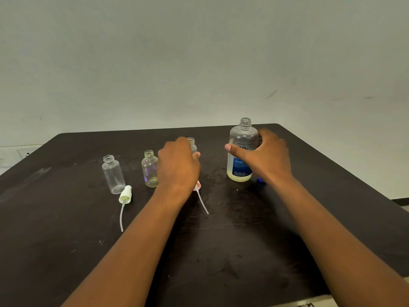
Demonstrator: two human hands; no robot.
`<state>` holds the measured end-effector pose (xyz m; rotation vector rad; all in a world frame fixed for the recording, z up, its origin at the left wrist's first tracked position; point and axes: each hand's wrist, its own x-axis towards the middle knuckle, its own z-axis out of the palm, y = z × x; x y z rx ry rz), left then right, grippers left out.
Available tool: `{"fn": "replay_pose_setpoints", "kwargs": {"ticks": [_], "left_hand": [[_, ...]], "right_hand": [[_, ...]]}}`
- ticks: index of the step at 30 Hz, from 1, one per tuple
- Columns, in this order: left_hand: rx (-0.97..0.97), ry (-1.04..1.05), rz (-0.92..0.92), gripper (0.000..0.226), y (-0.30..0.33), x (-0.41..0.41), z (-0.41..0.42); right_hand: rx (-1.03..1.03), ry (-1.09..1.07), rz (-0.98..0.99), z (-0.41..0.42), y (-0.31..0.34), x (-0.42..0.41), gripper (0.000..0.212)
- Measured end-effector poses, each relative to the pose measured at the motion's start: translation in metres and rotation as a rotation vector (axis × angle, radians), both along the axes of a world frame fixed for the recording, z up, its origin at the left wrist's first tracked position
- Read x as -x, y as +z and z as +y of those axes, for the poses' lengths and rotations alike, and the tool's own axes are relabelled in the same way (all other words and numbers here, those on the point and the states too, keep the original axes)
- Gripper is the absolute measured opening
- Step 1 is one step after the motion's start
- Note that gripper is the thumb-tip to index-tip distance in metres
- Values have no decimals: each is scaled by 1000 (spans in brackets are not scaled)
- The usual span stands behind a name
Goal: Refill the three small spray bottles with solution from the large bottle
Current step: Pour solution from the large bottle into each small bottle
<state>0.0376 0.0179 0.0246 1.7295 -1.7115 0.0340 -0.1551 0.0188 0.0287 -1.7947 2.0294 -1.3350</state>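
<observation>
Three small clear bottles stand uncapped on the dark table [66, 218]: one at the left [113, 175], one in the middle [149, 169], and a third [192, 145] mostly hidden behind my left hand [179, 165], whose fingers curl round it. The large bottle [241, 151], uncapped, with a blue label and pale liquid low inside, stands at the right. My right hand [265, 156] wraps around its right side, thumb across the front.
A white spray head with its tube [125, 196] lies in front of the left bottle. A pink spray head with tube [199, 191] lies under my left wrist. A blue cap [260, 180] peeks out behind my right wrist. A pale wall rises behind the table.
</observation>
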Motion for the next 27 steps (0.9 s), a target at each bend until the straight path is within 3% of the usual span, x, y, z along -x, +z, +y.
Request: {"fn": "replay_pose_setpoints", "kwargs": {"ticks": [6,17,27], "left_hand": [[159,-95,203,39,5,-1,-1],[106,-290,347,51,5,0,11],[45,-341,404,34,0,0,14]], "right_hand": [[163,-7,-52,2,-2,-4,70],[332,44,26,1,-2,-6,66],[406,80,160,-5,-9,-5,72]]}}
